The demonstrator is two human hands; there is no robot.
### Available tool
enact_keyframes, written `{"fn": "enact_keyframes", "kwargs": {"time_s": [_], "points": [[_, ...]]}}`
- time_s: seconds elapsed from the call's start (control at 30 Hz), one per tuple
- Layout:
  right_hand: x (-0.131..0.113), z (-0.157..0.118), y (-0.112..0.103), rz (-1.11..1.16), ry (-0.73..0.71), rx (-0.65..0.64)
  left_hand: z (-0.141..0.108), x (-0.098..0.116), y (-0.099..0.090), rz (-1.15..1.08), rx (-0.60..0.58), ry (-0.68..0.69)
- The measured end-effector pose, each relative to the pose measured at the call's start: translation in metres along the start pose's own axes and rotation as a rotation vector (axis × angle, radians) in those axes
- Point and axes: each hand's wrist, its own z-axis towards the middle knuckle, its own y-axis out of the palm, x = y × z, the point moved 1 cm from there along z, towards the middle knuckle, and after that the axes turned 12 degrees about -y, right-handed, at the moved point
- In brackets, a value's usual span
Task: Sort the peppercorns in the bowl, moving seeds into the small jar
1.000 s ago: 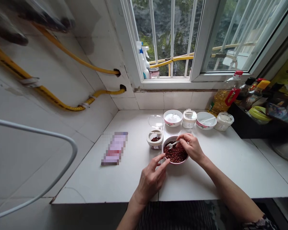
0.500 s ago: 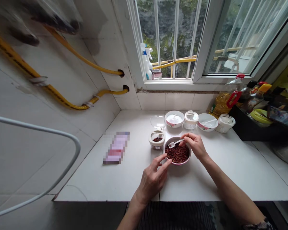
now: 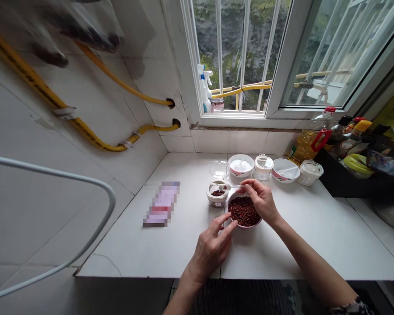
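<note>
A bowl filled with dark red peppercorn-like spice stands near the middle of the white counter. My left hand rests its fingertips on the bowl's left rim, fingers apart. Pinched in my right hand is a small white spoon, held level above the bowl's back edge. The spoon's head is over the right side of a small open jar, which holds some of the same spice. Behind this jar is its raised clear lid.
Along the back stand a bowl of white grains, a lidded jar, a bowl with a white spoon and another jar. An oil bottle is at back right. A blurred purple item lies left.
My right hand has moved the spoon left and away from me, from over the spice bowl to the small jar. My left hand stays at the bowl's rim. The view has shifted slightly.
</note>
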Motion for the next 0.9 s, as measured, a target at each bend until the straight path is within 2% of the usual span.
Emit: {"fn": "enact_keyframes", "kwargs": {"time_s": [0.13, 0.23, 0.4, 0.5, 0.7, 0.8, 0.9], "points": [[-0.005, -0.001, 0.015, -0.324, -0.348, -0.166, 0.000, 0.000, -0.001, 0.004, -0.017, -0.015], [-0.009, -0.002, 0.011, -0.411, -0.439, -0.207, 0.001, 0.001, -0.001, 0.006, -0.017, -0.016], [-0.011, -0.002, -0.017, -0.377, -0.265, -0.055, 0.001, 0.002, -0.001, 0.007, -0.005, -0.006], [-0.003, -0.003, -0.030, -0.431, -0.211, -0.073, 0.001, 0.002, -0.001, 0.005, 0.000, -0.002], [0.008, -0.007, -0.025, -0.442, -0.158, -0.216, 0.001, 0.002, -0.002, 0.009, -0.001, -0.008], [0.007, -0.008, -0.023, -0.368, -0.089, -0.185, 0.001, 0.001, -0.002, 0.009, -0.009, -0.008], [0.005, -0.007, -0.028, -0.217, 0.058, -0.111, 0.001, 0.002, -0.002, 0.010, -0.012, -0.009]]}}
